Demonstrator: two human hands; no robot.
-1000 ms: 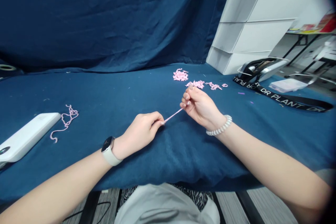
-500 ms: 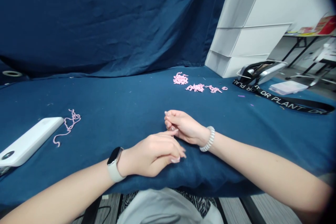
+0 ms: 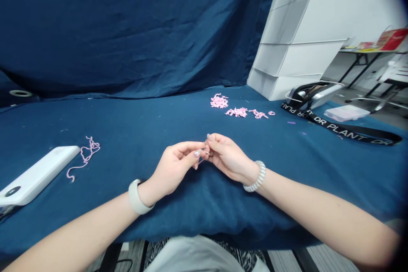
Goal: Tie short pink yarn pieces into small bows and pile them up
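Observation:
My left hand (image 3: pixel 175 163), with a pale watch band at its wrist, is closed in a pinch. Its fingertips meet those of my right hand (image 3: pixel 231 157), which is also closed and wears a coiled bracelet. A thin pink strand of yarn (image 3: pixel 201 161) shows between the fingertips, most of it hidden by the fingers. On the blue cloth (image 3: pixel 153 123) beyond lie small pink yarn pieces: a round heap (image 3: pixel 219 101), a second heap (image 3: pixel 237 112), a looser little group (image 3: pixel 258 114) and a single piece (image 3: pixel 271 113). A loose pink yarn length (image 3: pixel 86 157) lies tangled at the left.
A white power bank or similar slab (image 3: pixel 40 174) lies at the left, close to the tangled yarn. At the right are a black lettered strap (image 3: pixel 347 129), a grey-and-black device (image 3: pixel 314 93) and a clear flat box (image 3: pixel 347 112). White panels (image 3: pixel 296 59) stand behind.
My left hand has turned and moved up and left, so its fingertips now meet my right hand's in a pinch. Pink yarn now shows between them. The view has tilted slightly.

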